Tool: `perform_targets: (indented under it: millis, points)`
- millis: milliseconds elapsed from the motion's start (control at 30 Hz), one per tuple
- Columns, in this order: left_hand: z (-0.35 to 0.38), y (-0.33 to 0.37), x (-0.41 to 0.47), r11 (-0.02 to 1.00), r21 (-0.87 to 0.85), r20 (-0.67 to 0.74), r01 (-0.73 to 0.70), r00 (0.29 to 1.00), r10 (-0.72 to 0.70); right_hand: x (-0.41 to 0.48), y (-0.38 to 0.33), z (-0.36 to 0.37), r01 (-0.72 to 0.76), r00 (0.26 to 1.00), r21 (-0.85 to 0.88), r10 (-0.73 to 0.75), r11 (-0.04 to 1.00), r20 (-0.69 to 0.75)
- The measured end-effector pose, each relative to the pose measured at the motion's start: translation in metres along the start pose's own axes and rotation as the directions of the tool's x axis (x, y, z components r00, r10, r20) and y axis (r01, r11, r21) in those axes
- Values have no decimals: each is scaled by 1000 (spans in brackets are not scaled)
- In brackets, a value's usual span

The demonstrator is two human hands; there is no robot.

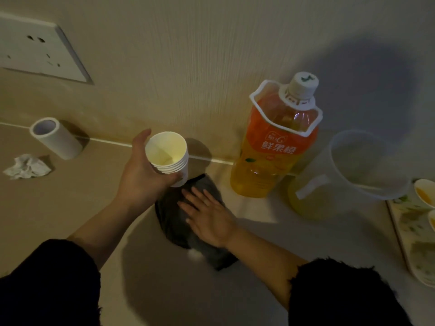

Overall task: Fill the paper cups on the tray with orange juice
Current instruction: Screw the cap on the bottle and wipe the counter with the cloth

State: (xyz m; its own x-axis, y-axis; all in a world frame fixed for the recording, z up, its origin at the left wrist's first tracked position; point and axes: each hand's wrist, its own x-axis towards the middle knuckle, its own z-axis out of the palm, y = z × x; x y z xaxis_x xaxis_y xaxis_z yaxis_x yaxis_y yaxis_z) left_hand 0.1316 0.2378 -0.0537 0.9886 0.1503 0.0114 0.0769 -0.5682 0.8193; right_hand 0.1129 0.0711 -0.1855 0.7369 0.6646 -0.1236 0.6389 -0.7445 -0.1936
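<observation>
My left hand grips a stack of several nested white paper cups, held just above the counter near the wall. My right hand lies flat with straight fingers on a dark grey cloth on the counter. A large orange juice bottle with a white cap stands upright to the right, against the wall. Beside it is a clear plastic pitcher with yellow juice at its bottom. At the right edge a patterned tray carries paper cups with orange juice in them, only partly in view.
A white tape roll lies on its side at the left by the wall, with a crumpled tissue in front of it. A wall socket sits at the upper left. The beige counter spreads to the front left.
</observation>
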Motion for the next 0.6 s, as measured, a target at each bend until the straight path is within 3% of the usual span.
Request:
perform_targets:
  millis: [167,267,333,433,600]
  points:
    - [-5,-6,-2,1000,17,-11,-9,1000,9,51,-1,-8,-306,952,50,305,951,26]
    - [-7,-2,-3,1000,16,-25,-8,1000,9,67,-4,-12,-390,921,73,388,918,41]
    - [-7,0,-5,1000,0,-30,-13,999,13,67,-6,-14,-334,942,42,332,942,58]
    - [-6,4,-11,1000,4,-51,-29,998,29,50,-10,-11,-66,997,-40,68,997,36]
    - [4,10,-23,999,39,-65,-24,997,27,-1,-36,2,146,988,-58,-143,988,62]
